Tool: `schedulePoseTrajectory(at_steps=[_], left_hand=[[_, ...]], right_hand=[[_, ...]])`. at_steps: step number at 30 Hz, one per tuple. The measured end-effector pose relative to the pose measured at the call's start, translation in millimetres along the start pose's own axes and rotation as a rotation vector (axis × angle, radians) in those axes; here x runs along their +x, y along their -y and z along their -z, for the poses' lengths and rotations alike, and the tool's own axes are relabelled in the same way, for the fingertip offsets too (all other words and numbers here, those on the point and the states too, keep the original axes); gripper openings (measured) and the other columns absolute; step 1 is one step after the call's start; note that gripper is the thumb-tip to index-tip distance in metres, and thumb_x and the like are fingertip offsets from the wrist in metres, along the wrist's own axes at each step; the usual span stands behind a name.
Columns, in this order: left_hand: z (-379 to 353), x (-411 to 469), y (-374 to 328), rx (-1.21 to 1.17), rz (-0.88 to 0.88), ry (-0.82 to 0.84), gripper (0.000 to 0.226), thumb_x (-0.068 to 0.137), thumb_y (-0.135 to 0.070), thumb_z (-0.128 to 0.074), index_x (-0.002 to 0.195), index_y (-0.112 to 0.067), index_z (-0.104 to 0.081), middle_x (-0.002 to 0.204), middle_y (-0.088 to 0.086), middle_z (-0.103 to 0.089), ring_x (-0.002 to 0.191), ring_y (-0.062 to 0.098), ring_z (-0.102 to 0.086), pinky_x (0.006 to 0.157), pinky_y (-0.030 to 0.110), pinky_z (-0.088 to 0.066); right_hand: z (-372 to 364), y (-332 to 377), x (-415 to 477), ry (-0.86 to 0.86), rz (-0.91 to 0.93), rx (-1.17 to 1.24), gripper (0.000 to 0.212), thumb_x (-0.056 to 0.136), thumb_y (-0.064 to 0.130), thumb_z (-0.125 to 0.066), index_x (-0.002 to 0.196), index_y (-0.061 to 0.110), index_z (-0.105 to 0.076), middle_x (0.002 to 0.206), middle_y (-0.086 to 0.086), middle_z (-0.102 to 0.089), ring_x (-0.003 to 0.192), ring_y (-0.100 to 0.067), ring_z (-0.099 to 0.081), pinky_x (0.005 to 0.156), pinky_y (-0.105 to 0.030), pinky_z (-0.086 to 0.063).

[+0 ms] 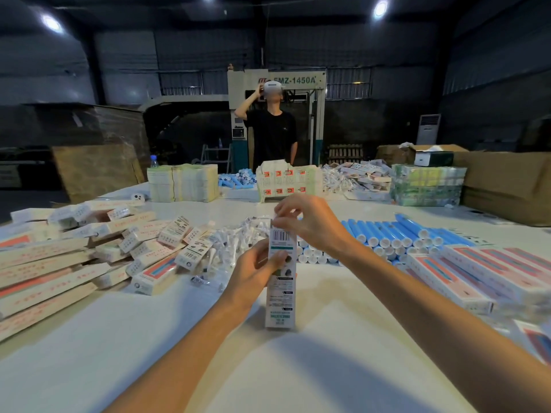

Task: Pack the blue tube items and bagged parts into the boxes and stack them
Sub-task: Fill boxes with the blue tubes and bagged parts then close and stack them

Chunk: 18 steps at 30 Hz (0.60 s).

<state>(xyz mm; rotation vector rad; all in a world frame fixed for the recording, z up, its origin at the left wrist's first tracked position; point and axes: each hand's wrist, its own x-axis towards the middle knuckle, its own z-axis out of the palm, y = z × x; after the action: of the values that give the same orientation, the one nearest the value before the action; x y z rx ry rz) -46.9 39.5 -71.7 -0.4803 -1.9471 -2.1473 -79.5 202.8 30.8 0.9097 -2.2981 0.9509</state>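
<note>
Our left hand grips the middle of a narrow box standing upright on the white table, fingers curled around its side. Our right hand pinches its top end. Behind lie bagged parts; blue tubes are piled to the right, loose boxes heaped at left.

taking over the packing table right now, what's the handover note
Hands: left hand grips the upright box at mid-height; right hand pinches its top end, apparently at the flap.
Things: blue tubes heaped to the right, bagged parts piled behind the box.
Done: jumbled boxes at left, neater row of boxes at right; which are filled cannot be told.
Left: close this box, stack it, pack the many tubes and bags not yet boxed.
</note>
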Motion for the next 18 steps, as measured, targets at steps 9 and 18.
schedulePoseTrajectory(at_steps=[9, 18], left_hand=[[0, -1, -1, 0.054, -0.144, -0.024, 0.064, 0.102, -0.021, -0.075, 0.151, -0.045, -0.041, 0.133, -0.002, -0.074, 0.123, 0.022, -0.071, 0.097, 0.041, -0.062], [4, 1, -2, 0.169, -0.214, 0.019, 0.054, 0.101, -0.027, -0.074, 0.148, -0.045, -0.053, 0.126, -0.003, -0.077, 0.118, 0.019, -0.072, 0.096, 0.036, -0.062]], right_hand=[[-27, -31, -63, -0.209, -0.193, 0.376, 0.027, 0.105, 0.026, -0.063, 0.132, 0.024, -0.059, 0.115, 0.009, -0.074, 0.106, -0.008, -0.068, 0.094, -0.035, -0.056], [-30, -34, -70, -0.062, -0.123, 0.549, 0.035, 0.108, 0.02, -0.058, 0.142, 0.029, -0.061, 0.119, 0.002, -0.075, 0.116, -0.021, -0.068, 0.097, -0.039, -0.057]])
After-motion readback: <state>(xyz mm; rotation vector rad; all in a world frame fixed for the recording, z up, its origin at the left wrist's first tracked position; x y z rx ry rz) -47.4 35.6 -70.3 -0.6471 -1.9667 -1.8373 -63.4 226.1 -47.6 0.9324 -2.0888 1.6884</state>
